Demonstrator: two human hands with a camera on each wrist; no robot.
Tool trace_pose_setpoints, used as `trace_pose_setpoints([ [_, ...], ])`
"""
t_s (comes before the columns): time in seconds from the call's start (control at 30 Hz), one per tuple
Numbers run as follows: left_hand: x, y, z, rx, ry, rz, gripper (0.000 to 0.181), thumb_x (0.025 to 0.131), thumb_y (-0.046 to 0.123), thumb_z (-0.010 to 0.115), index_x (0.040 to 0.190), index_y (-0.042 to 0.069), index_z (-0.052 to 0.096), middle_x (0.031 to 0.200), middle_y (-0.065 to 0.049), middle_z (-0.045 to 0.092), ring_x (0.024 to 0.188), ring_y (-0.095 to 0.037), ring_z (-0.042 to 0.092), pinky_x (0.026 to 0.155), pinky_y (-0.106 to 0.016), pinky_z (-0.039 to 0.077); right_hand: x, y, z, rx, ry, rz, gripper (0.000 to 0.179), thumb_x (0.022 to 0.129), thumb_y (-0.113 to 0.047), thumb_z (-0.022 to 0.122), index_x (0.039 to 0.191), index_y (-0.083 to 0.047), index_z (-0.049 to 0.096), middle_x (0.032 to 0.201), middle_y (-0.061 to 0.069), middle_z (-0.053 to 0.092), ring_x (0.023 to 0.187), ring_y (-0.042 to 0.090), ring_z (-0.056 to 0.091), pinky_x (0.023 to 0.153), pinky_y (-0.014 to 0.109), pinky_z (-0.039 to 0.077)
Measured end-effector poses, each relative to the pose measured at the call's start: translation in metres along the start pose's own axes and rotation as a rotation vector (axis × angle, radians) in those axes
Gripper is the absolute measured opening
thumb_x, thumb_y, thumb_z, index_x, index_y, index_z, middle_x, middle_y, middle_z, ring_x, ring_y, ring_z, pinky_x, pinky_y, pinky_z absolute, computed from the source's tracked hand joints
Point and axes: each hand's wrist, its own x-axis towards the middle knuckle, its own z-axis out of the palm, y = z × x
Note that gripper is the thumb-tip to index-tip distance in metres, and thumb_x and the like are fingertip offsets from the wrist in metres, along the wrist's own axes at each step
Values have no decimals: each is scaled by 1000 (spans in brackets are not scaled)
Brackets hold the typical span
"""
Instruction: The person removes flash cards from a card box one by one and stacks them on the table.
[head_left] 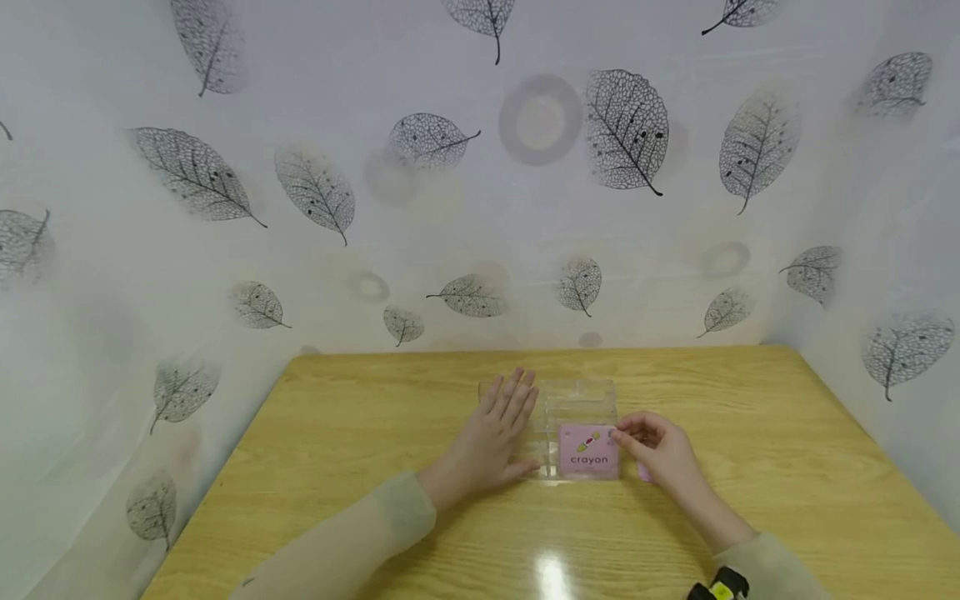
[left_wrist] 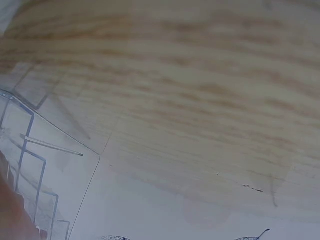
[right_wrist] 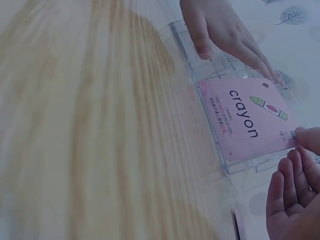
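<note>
A pink flash card (head_left: 588,460) printed with "crayon" and a picture of a crayon lies in the front right section of a clear plastic tiered rack (head_left: 581,408). My right hand (head_left: 660,454) pinches the card's right corner, thumb on its printed face, as the right wrist view shows the card (right_wrist: 245,117) beside the curled fingers (right_wrist: 287,182). Over the rack's left part rests my left hand (head_left: 498,433), its fingers straight and thumb spread. Only a blurred edge of that hand (left_wrist: 12,205) shows in the left wrist view, against the rack's stepped walls.
Another pink piece (head_left: 645,472) lies on the wooden table (head_left: 360,417) partly under my right hand. Behind the table hangs a pale leaf-patterned covering (head_left: 450,225), which also runs down both sides. A black and yellow device (head_left: 720,587) sits at my right sleeve.
</note>
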Motion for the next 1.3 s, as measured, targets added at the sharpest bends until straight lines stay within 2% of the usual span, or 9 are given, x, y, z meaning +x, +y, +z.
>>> trace_pose_setpoints([
  [0.2,0,-1,1,9,2,2,105,83,79,13,150,-1,-1,156,-22,-7,143,-40,-9,118,-50,2,1,-2,1,-5,-1,17,29,84,-31,71,96,-5,65,88,6,65,76,7,60,68,20,53],
  [0.6,-1,-1,2,-1,13,5,105,84,78,16,149,-2,-1,156,-23,-7,143,-40,-8,118,-51,1,2,0,3,4,6,25,26,84,-24,71,97,-3,65,89,7,65,76,5,57,66,19,51],
  [0.97,1,-1,2,-25,11,4,104,84,78,14,149,-1,-2,156,-22,-7,143,-40,-9,118,-52,1,0,-4,3,-9,10,-8,26,85,-28,70,94,-4,65,86,7,65,73,6,58,64,19,51],
  [1.3,2,-1,2,-18,8,1,105,84,79,15,149,-1,-2,156,-23,-8,144,-40,-8,118,-51,1,2,-2,2,-31,18,9,27,84,-32,71,94,-8,66,86,5,66,73,7,59,64,20,52],
])
